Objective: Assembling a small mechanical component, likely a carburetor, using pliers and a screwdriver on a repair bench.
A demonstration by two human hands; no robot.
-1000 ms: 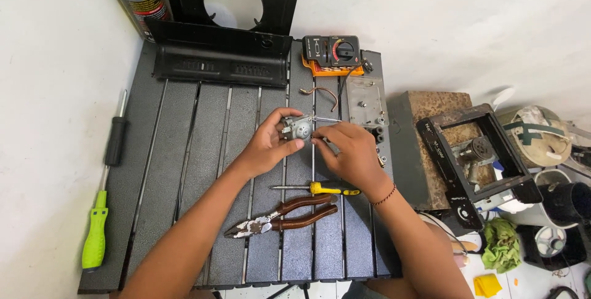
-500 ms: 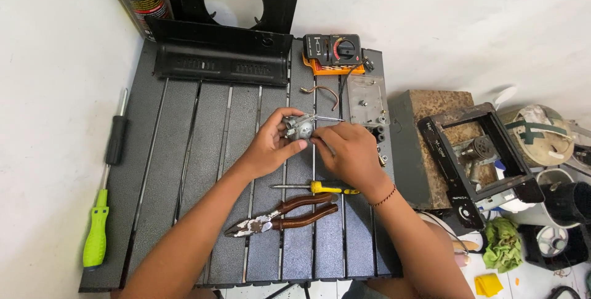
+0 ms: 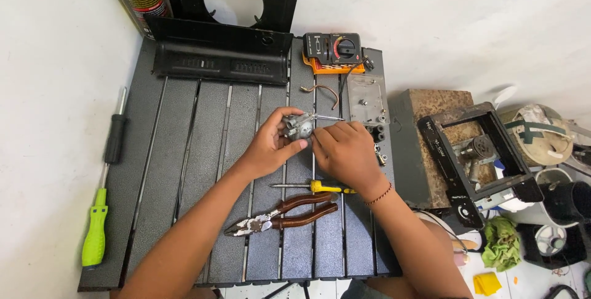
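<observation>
pliers (image 3: 282, 215): lying nearest the body on the slatted dark surface (image 3: 184, 169), brown handles, jaws pointing left; not in use, close enough to grab.
yellow-handled screwdriver (image 3: 311, 186): resting just beyond the pliers, under the right wrist; worth leaving flat there so it is not rolling between slats.
left hand (image 3: 271, 148): cupping the small grey metal part (image 3: 298, 126), thumb and fingers closed around it as a steady grip; held just above the surface, mid-table.
right hand (image 3: 345, 151): fingers curled and pinched shut at the part's right side, seemingly on a thin metal pin or wire sticking out toward the right; what exactly is pinched, cannot tell.
doing it well, a judgement: left hand should be staying still as the anchor, right doing only small motions; keeping the work low over the surface so any loose piece is landing on a slat, not in a gap.
grey metal plate (image 3: 364, 99): lying just beyond the right hand, small screws beside it.
bent copper wire (image 3: 323, 92): loose, beyond the part.
multimeter (image 3: 332, 49): at the far edge, idle.
green screwdriver (image 3: 95, 237): far left, well apart.
</observation>
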